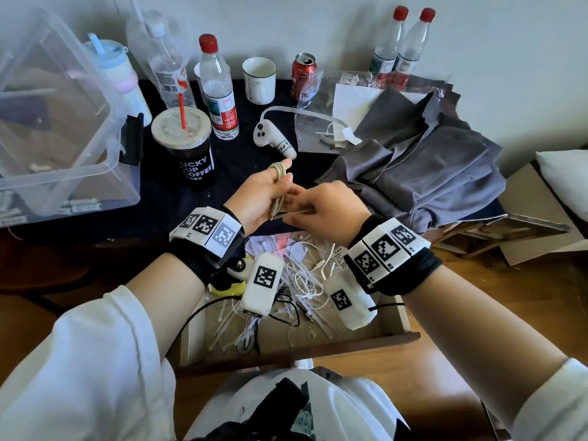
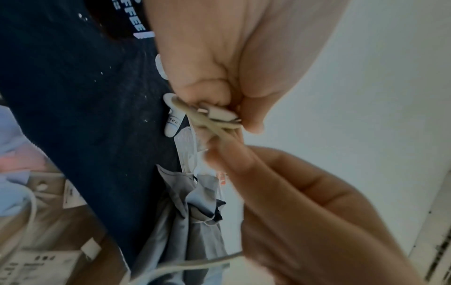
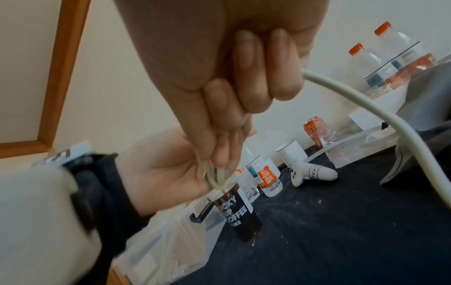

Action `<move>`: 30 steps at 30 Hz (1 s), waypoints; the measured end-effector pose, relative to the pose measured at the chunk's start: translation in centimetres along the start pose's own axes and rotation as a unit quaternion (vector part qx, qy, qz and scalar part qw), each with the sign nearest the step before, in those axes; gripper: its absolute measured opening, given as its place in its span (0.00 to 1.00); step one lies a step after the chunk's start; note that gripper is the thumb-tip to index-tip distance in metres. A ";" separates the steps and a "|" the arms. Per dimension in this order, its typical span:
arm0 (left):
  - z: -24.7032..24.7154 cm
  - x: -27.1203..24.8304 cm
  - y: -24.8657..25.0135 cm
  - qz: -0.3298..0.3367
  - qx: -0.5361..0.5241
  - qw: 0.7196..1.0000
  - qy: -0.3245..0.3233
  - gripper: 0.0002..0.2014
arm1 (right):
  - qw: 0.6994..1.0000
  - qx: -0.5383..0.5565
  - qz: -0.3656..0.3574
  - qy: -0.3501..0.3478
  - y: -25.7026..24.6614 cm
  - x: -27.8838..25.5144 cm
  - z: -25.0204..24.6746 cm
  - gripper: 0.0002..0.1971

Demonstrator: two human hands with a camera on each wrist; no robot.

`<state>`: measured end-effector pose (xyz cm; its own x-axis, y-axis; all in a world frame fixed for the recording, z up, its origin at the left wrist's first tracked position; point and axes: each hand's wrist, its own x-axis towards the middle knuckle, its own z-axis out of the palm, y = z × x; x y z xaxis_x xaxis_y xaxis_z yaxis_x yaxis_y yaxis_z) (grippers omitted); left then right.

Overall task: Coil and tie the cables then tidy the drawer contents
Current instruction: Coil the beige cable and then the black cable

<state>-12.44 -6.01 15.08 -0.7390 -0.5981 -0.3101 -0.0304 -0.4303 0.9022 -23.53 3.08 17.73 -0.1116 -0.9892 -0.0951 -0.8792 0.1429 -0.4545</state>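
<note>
Coiling step: left hand (image 1: 254, 198) pinched looped cable (image 1: 280, 173); right hand (image 1: 324, 205) pinched its tail. Next likely called for wrapping tail round loops, tying off.

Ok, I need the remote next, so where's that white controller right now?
In the head view the controller lies on the dark cloth, just beyond the left hand, right of the coffee cup.
</note>
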 end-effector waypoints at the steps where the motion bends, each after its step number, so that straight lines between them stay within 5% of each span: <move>1: -0.2 0.0 -0.2 -0.006 0.022 1.000 -0.006 0.22 | 1.000 0.020 0.003 0.023 0.2 0.0 -0.4 0.08; 5: -0.2 -0.7 -0.9 -0.046 0.110 0.990 -0.078 0.11 | 0.989 0.102 0.022 0.102 1.2 0.5 -1.9 0.09; 10: 0.3 -1.0 -0.4 -0.060 0.086 0.983 -0.151 0.31 | 0.974 0.159 0.021 0.162 2.0 0.8 -1.6 0.07; 15: 0.3 -0.9 0.4 -0.027 0.012 0.983 -0.181 0.23 | 0.954 0.231 0.021 0.189 2.7 1.2 -0.6 0.05; 23: 0.7 -0.4 2.1 0.076 -0.181 0.962 -0.188 0.12 | 0.964 0.252 0.061 0.052 2.6 1.4 2.3 0.16; 26: 1.1 0.0 2.1 0.085 -0.201 0.968 -0.122 0.16 | 0.978 0.199 0.065 0.004 1.4 1.1 2.3 0.16; 30: 1.3 0.4 1.1 0.087 -0.187 0.978 -0.046 0.04 | 0.990 0.116 0.051 -0.061 0.7 0.9 2.3 0.17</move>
<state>-13.60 -5.84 16.39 -0.7687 -0.6285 -0.1187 0.3358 -0.5545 0.7614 -23.20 2.41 15.32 -0.1258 -0.9597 -0.2512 -0.7348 0.2602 -0.6263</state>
